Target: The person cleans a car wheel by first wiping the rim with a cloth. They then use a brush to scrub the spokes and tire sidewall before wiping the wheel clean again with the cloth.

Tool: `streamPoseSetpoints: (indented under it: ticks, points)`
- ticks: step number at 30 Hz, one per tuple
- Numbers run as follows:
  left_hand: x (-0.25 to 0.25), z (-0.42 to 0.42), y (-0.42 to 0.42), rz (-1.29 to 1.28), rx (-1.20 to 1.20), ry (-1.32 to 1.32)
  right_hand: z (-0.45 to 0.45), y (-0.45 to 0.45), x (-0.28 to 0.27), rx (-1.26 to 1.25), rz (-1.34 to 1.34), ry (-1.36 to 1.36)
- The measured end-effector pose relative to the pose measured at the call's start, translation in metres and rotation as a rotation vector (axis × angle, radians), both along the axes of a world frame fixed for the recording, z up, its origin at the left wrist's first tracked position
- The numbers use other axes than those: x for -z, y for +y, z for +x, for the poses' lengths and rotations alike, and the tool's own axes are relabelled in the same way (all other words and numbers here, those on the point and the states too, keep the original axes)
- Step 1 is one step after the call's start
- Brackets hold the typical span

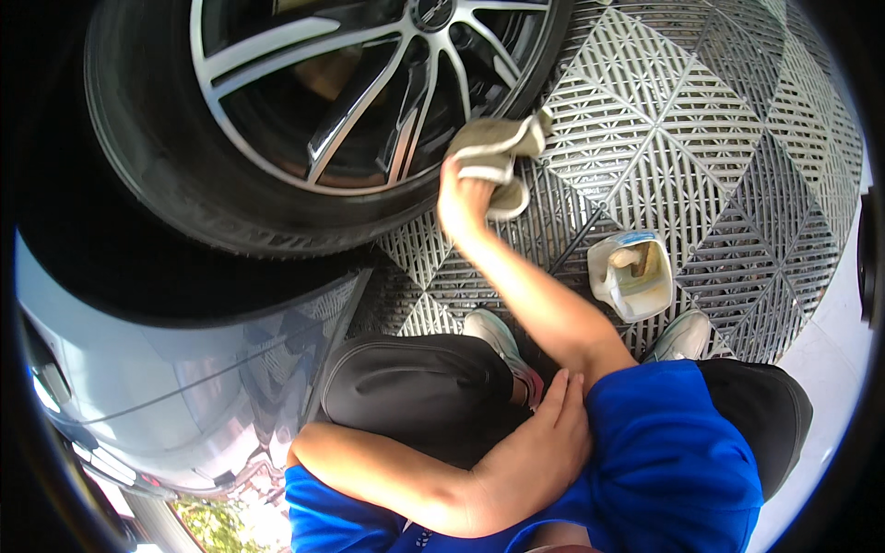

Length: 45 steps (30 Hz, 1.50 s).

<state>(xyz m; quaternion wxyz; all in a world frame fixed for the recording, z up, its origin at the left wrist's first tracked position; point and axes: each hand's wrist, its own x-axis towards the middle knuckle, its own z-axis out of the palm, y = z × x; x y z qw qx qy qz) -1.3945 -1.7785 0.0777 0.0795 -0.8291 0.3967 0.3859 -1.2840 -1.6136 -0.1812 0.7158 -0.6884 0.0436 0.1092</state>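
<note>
My right hand (464, 200) grips a folded grey-brown cloth (494, 138) with pale edging, partly blurred. The cloth lies against the lower right of a car tyre (276, 225), by the rim's edge. Inside the tyre is an alloy wheel (363, 114) with silver and black spokes, its top cut off by the picture's edge. My left hand (536, 442) holds nothing; it lies flat with extended fingers against my right upper arm near the elbow. Its thumb is hidden.
A white cut-open plastic container (630, 276) stands on the slatted plastic floor tiles (657, 128), with a pale object and a brownish one inside. Glossy car bodywork (187, 387) curves along the left, beside my bent knee (415, 387). My shoes (681, 335) flank the container's near side.
</note>
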Motion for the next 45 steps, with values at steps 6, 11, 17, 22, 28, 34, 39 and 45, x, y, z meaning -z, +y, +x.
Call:
streamPoseSetpoints:
  ticks: [6,11,17,22,28,34,39,45]
  points:
    - [0.006,0.006,-0.003,-0.006,0.081,-0.021,-0.001,-0.011,0.014,-0.172,-0.238,-0.247]
    - [0.008,0.008,0.008,-0.009,0.064,-0.087,0.003,0.0,0.066,0.155,-0.294,-0.642]
    - [0.01,-0.007,0.016,-0.005,-0.088,-0.188,0.105,0.011,0.055,0.587,0.09,0.054]
    - [0.021,0.013,0.03,-0.145,-0.045,-0.198,0.274,-0.085,-0.001,0.37,0.184,0.387]
    - [0.024,0.006,0.031,-0.146,-0.087,-0.154,0.283,-0.073,-0.06,0.265,0.356,0.077]
    - [0.019,0.029,0.024,-0.235,-0.056,-0.081,0.271,-0.097,0.018,0.156,-0.085,-0.253]
    - [0.058,0.085,0.021,-0.016,-0.01,0.269,0.286,-0.143,0.019,-0.199,-0.506,-0.249]
    - [0.151,0.107,0.033,0.156,-0.028,0.311,0.267,-0.236,-0.101,-0.727,-1.243,-0.266]
